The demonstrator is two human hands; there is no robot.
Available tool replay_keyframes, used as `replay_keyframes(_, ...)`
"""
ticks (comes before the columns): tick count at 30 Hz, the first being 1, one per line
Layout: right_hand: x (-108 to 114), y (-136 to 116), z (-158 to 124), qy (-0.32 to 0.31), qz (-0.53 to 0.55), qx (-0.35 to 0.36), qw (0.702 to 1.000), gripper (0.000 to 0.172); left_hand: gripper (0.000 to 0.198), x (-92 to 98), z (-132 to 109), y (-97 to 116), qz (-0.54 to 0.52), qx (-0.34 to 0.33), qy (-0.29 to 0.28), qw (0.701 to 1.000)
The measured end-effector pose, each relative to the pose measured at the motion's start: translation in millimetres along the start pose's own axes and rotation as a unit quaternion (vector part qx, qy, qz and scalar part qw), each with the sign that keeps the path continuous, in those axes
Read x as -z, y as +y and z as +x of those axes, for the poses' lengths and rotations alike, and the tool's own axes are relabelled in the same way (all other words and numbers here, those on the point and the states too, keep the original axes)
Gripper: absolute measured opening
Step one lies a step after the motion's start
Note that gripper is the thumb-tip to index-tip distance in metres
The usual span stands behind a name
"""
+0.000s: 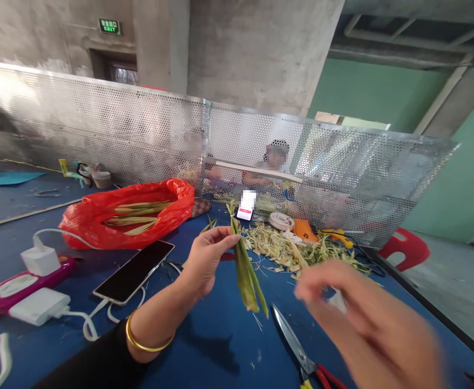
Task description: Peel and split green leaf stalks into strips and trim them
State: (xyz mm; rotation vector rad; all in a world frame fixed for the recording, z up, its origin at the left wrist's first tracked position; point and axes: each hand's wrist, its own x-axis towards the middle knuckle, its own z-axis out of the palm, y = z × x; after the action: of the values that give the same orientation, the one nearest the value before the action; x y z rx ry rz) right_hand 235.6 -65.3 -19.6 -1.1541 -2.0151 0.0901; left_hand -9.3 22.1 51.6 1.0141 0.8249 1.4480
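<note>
Upright above the table, a small bundle of dried green leaves (245, 275) is pinched between the thumb and fingers of my left hand (212, 251). Something pale, like thread, wraps the bundle near its narrow top, and its broad ends hang down. My right hand (358, 313) is raised at the right, blurred, apart from the bundle. Its thumb and forefinger come together in a pinch; whatever they may hold cannot be made out. Below and between the hands lie scissors (296, 340) with red and yellow handles, blades pointing away from me.
Leaf scraps (277, 246) are heaped behind the bundle, near a tape roll (281, 221) and a lit phone (245, 208). At left are a red plastic bag (79, 229) of leaves, a dark phone (135, 273) and chargers (40, 305). A perforated metal screen (148, 135) borders the table; people sit beyond.
</note>
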Motion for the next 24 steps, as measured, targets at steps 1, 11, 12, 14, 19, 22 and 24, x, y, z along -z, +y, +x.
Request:
replay_keyframes(1,-1,-15,29,0.002,0.011,-0.009,1.0,0.027,0.02,-0.1,-1,-1,-0.017,0.018,-0.004,1.0)
replay_keyframes(11,-21,-49,99,-0.171,0.469,-0.32,0.805,0.022,0.016,-3.3,-4,-19,0.079,0.022,0.028,0.996)
replay_keyframes(12,-17,-48,99,-0.173,0.486,-0.332,0.79,0.023,0.017,-1.8,-2,-19,0.11,-0.01,0.039,0.993)
replay_keyframes(14,-10,-46,101,-0.179,0.491,-0.342,0.781,0.023,0.025,1.4,0,-19,0.158,-0.065,0.027,0.985)
replay_keyframes(19,-4,-50,102,-0.226,0.419,-0.313,0.822,0.016,0.029,3.9,3,-17,0.216,-0.071,-0.057,0.972)
replay_keyframes(22,1,-50,100,-0.283,0.335,-0.278,0.855,0.014,0.024,2.3,3,-16,0.169,0.021,-0.06,0.984)
replay_keyframes(24,7,-49,100,-0.304,0.238,-0.234,0.892,0.013,0.022,2.1,3,-16,0.124,0.086,-0.061,0.987)
